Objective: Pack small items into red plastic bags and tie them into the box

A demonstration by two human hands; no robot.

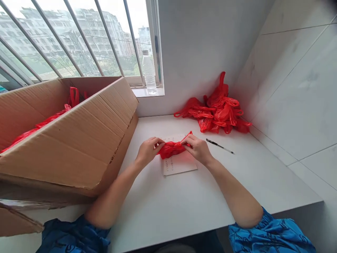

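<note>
Red plastic bag (171, 149) gathered tight, left hand (148, 151) and right hand (197, 148) each clenching one end, just above the printed sheet (179, 166).

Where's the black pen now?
Head view: the black pen lies on the white countertop, right of the right hand, just below the heap of red plastic bags.

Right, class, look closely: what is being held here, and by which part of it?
The left hand and right hand grip a red plastic bag on either side of its bunched middle.
</note>
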